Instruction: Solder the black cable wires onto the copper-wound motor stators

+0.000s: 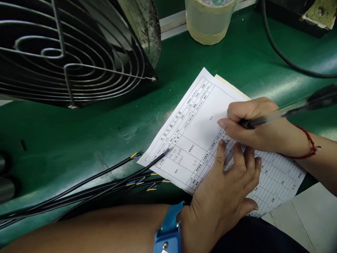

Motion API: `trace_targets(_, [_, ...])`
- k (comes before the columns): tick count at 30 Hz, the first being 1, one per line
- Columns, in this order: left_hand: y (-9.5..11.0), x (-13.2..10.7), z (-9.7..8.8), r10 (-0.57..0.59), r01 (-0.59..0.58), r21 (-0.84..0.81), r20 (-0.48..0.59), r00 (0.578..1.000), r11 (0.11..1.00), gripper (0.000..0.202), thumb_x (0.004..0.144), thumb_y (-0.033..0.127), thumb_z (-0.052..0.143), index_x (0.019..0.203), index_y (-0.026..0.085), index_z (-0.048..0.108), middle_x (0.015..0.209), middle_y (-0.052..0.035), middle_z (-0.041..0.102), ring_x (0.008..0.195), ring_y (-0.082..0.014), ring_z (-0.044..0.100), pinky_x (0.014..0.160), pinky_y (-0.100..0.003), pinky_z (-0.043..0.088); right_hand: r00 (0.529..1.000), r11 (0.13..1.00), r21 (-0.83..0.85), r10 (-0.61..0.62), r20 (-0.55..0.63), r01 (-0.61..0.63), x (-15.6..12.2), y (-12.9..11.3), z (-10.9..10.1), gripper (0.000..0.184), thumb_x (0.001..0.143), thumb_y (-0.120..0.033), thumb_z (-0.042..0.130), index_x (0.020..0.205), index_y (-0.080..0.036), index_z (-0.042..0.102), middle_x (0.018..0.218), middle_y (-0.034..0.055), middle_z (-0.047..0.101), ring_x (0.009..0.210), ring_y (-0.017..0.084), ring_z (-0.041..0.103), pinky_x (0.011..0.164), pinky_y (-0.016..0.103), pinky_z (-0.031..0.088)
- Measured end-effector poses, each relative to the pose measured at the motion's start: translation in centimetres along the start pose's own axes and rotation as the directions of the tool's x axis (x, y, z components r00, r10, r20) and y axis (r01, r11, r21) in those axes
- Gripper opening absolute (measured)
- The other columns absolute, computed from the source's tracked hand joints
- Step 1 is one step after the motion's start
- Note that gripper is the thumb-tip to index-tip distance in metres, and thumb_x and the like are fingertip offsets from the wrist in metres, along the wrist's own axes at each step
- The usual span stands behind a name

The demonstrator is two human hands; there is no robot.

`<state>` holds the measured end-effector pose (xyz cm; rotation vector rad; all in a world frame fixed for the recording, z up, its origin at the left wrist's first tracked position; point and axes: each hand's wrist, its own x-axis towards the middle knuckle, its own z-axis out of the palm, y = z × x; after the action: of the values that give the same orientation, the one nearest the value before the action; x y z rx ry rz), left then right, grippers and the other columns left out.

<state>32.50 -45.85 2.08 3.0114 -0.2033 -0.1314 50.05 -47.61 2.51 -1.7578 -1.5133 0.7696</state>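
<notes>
Head camera view: the fingers of the right hand (260, 128) are clamped together on a pen (295, 108). It is pinched at its dark grip between thumb and forefinger, and its clear barrel slants up and away to the right. The tip is hidden by the fingers, so whether it touches the paper cannot be told.

The left hand (226, 191) is laid flat, palm down, with the fingers stretched and slightly apart and nothing gripped. Its fingertips rest just below the right hand's thumb.

Under both hands a printed form (195, 137) is spread, ruled into boxes and turned askew on the green bench mat (79, 140). The pen is held over the form's middle, and the form's lower right part is pressed by the left palm. A cream sheet (231, 85) shows from under the form's upper edge.

A blue wrist strap (168, 228) is worn on the left wrist and a red cord bracelet (310, 144) on the right.

To the left, black wires (105, 179) with stripped coloured ends are laid in a bundle, one end resting on the form's corner. Further off, a fan guard (73, 52), a tape roll (207, 21) and a black cable (279, 52) are seen.
</notes>
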Motion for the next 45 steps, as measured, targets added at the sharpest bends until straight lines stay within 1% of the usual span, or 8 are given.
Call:
trace_targets(3, [0.0, -0.1, 0.1, 0.005, -0.005, -0.001, -0.008, 1.0, 1.0, 0.074, 0.094, 0.068, 0.042, 0.151, 0.021, 0.046, 0.157, -0.008, 0.045, 0.135, -0.0337, 0.041, 0.111, -0.058, 0.043, 0.996, 0.998, 0.04, 0.05, -0.072, -0.047, 0.2, 0.1, -0.6, 0.047, 0.089, -0.002, 0.057, 0.058, -0.023, 0.029, 0.054, -0.0052, 0.039, 0.05, 0.008, 0.033, 0.045, 0.028, 0.03])
trace_targets(5, [0.0, -0.1, 0.2, 0.008, -0.008, 0.002, -0.013, 1.0, 1.0, 0.073, 0.095, 0.068, 0.041, 0.151, 0.021, 0.046, 0.157, -0.0077, 0.045, 0.136, -0.0337, 0.041, 0.112, -0.058, 0.042, 0.994, 0.999, 0.047, 0.03, -0.106, -0.025, 0.2, 0.4, -0.8, 0.046, 0.088, -0.003, 0.059, 0.058, -0.022, 0.031, 0.055, -0.0052, 0.039, 0.051, 0.007, 0.034, 0.046, 0.027, 0.031])
trace_targets(9, [-0.1, -0.1, 0.2, 0.013, -0.013, 0.007, -0.024, 1.0, 1.0, 0.073, 0.095, 0.067, 0.04, 0.151, 0.02, 0.047, 0.157, -0.0077, 0.045, 0.134, -0.0339, 0.042, 0.111, -0.059, 0.042, 0.997, 0.999, 0.014, -0.04, -0.063, 0.041, 0.0, 1.1, -0.6, 0.042, 0.088, -0.008, 0.063, 0.058, -0.021, 0.036, 0.054, -0.0058, 0.037, 0.051, 0.008, 0.032, 0.046, 0.027, 0.029])
trace_targets(16, [-0.1, -0.2, 0.3, 0.009, -0.008, 0.008, -0.032, 0.999, 1.0, 0.073, 0.095, 0.067, 0.04, 0.151, 0.02, 0.046, 0.157, -0.008, 0.045, 0.134, -0.0338, 0.041, 0.111, -0.058, 0.042, 0.998, 1.0, 0.025, 0.001, -0.064, 0.001, 0.1, 1.2, -0.3, 0.039, 0.089, -0.008, 0.06, 0.059, -0.021, 0.04, 0.057, -0.0041, 0.041, 0.053, 0.009, 0.035, 0.047, 0.029, 0.032])
trace_targets(25, [0.0, -0.1, 0.3, 0.014, -0.013, 0.012, -0.028, 1.0, 1.0, 0.075, 0.095, 0.068, 0.04, 0.151, 0.019, 0.046, 0.157, -0.0086, 0.044, 0.133, -0.0336, 0.042, 0.111, -0.058, 0.043, 0.998, 1.0, 0.001, -0.011, -0.062, 0.011, 0.1, 1.1, -0.4, 0.048, 0.091, -0.018, 0.068, 0.057, -0.022, 0.034, 0.054, -0.0042, 0.036, 0.051, 0.009, 0.032, 0.043, 0.03, 0.026])
trace_targets(31, [-0.1, -0.2, 0.3, 0.006, -0.006, 0.01, -0.038, 0.999, 1.0, 0.075, 0.095, 0.068, 0.04, 0.151, 0.019, 0.046, 0.157, -0.0082, 0.045, 0.134, -0.0339, 0.041, 0.109, -0.058, 0.044, 0.997, 1.0, 0.024, -0.002, -0.082, 0.004, 0.1, 1.2, -0.3, 0.046, 0.09, -0.012, 0.066, 0.057, -0.022, 0.035, 0.055, -0.0042, 0.039, 0.05, 0.009, 0.032, 0.043, 0.03, 0.028])
trace_targets(38, [-0.1, -0.2, 0.3, 0.006, -0.005, 0.009, -0.035, 0.999, 1.0, 0.073, 0.095, 0.067, 0.04, 0.151, 0.02, 0.046, 0.157, -0.0073, 0.045, 0.135, -0.0334, 0.042, 0.111, -0.058, 0.043, 0.996, 1.0, 0.027, 0.01, -0.087, -0.008, 0.1, 1.3, -0.4, 0.044, 0.094, -0.027, 0.067, 0.059, -0.023, 0.04, 0.056, -0.0033, 0.038, 0.05, 0.01, 0.033, 0.042, 0.03, 0.03])
trace_targets(45, [0.0, -0.1, 0.3, 0.011, -0.01, 0.006, -0.031, 0.999, 1.0, 0.072, 0.095, 0.066, 0.04, 0.15, 0.02, 0.048, 0.157, -0.0077, 0.046, 0.134, -0.0333, 0.042, 0.111, -0.057, 0.043, 0.996, 0.999, -0.035, -0.03, -0.082, 0.028, 0.2, 1.3, -0.4, 0.045, 0.087, -0.005, 0.062, 0.056, -0.022, 0.035, 0.053, -0.005, 0.037, 0.048, 0.009, 0.031, 0.043, 0.03, 0.027])
